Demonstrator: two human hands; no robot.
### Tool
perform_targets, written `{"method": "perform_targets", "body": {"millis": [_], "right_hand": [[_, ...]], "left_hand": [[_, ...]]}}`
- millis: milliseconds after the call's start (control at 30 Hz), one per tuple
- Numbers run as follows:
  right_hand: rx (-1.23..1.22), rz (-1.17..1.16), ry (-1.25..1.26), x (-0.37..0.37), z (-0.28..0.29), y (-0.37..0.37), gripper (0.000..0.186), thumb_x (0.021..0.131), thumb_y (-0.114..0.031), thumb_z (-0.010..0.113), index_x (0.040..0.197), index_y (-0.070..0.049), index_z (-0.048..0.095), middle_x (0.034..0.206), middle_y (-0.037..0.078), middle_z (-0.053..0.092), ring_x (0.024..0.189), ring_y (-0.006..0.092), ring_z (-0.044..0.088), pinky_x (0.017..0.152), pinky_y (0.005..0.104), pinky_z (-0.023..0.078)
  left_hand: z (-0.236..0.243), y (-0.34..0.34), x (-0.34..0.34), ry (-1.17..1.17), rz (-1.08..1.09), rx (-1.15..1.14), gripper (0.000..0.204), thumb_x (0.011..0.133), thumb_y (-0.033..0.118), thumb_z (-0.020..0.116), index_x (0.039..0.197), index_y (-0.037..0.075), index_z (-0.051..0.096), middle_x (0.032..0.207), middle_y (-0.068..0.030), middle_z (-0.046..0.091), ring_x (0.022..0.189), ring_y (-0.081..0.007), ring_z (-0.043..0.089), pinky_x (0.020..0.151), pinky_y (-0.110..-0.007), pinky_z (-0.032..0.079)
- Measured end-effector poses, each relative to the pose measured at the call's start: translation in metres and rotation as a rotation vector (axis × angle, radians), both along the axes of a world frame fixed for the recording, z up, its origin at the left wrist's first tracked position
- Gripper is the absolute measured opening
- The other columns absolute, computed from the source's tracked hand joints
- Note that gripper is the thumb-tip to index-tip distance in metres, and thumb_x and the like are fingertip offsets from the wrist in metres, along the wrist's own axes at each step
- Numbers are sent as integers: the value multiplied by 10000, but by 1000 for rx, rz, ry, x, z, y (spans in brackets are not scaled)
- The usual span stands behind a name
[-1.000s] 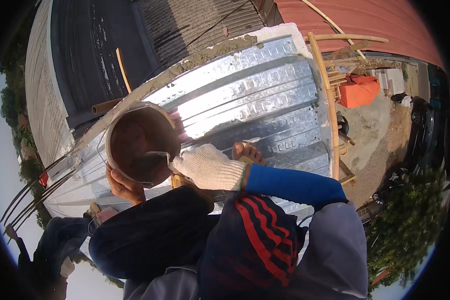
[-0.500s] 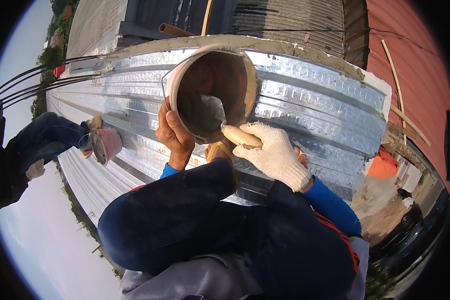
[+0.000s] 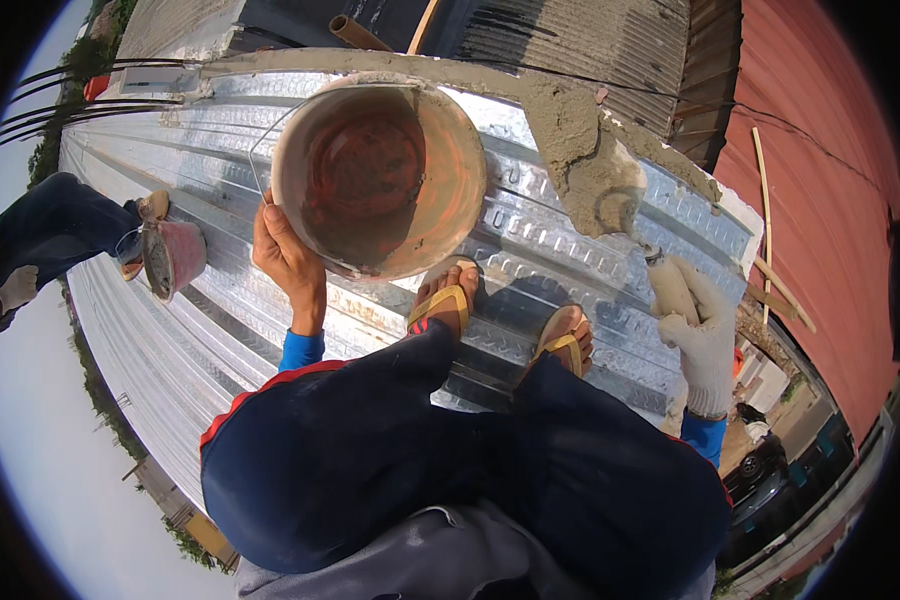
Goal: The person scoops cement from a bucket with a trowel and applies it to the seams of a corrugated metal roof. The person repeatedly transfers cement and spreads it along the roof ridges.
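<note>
My bare left hand [image 3: 292, 258] grips the near left rim of a bucket [image 3: 455, 175], its mouth tipped toward me. Reddish bottom shows inside, with grey mortar smeared on the walls. The wire handle hangs off the left side. In my right hand [image 3: 705, 330], which wears a white knit glove, is the wooden handle of a trowel [image 3: 673, 287]. Its blade lies at the far ledge under a heap of wet grey mortar [image 3: 578, 150], partly spread over the ledge.
Ribbed metal decking [image 3: 540, 235] lies beneath my sandalled feet [image 3: 445, 295]. A mortar-topped ledge [image 3: 400, 65] runs along its far side. At left, another person's leg [image 3: 65, 225] stands by a pink bucket [image 3: 175, 258] of mortar. Dark rods [image 3: 95, 110] jut out far left. The ground drops away at right.
My right hand has brought the trowel out of the bucket, rightward to the ledge, with mortar. My left hand and the bucket have shifted left, and the bucket's bottom now shows.
</note>
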State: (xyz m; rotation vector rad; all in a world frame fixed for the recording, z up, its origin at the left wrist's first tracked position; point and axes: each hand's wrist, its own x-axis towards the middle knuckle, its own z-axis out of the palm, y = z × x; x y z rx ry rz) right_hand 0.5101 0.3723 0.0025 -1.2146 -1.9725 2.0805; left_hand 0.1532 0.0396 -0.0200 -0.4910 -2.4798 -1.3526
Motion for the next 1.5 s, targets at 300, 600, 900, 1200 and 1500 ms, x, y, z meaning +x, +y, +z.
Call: {"method": "perform_targets", "body": {"millis": [300,600,900,1200,1500], "right_hand": [[-254,-401,98,148,-45,66,663,909,-178,768,1497,19,533,1089,120,711,789,142,628,694,274,525],[-125,-329,-60,227,-74,198,703,845,-139,799,1488,10,558,1211,104,715,955,156,676,812,276,553],[-114,-153,-164,234,-89,276,796,784,-258,852,1480,-1,562,1194,61,705,934,140,673,825,285,557],[-169,-41,-241,234,-91,302,801,750,-238,899,1445,18,595,1310,65,676,1184,176,631,1079,327,480],[-12,113,-407,222,-95,307,708,766,-139,866,1419,-4,627,1181,56,687,1054,161,661,934,311,559]], "left_hand": [[3,-145,-22,-433,147,176,409,1126,232,528,1419,-49,578,1304,-183,675,1153,-288,673,1011,-417,538],[-24,-251,-35,-240,190,-261,415,1118,223,530,1428,-50,566,1317,-194,664,1166,-304,664,1020,-427,532],[-62,-311,-43,-23,106,-663,421,1111,214,532,1438,-51,553,1330,-206,654,1179,-320,656,1028,-437,525],[-74,-345,-48,57,52,-866,429,1103,205,534,1447,-52,540,1343,-217,643,1193,-335,648,1036,-447,519],[-74,-354,-45,67,53,-904,438,1096,196,537,1456,-53,527,1357,-228,633,1206,-351,639,1045,-457,512]]}}
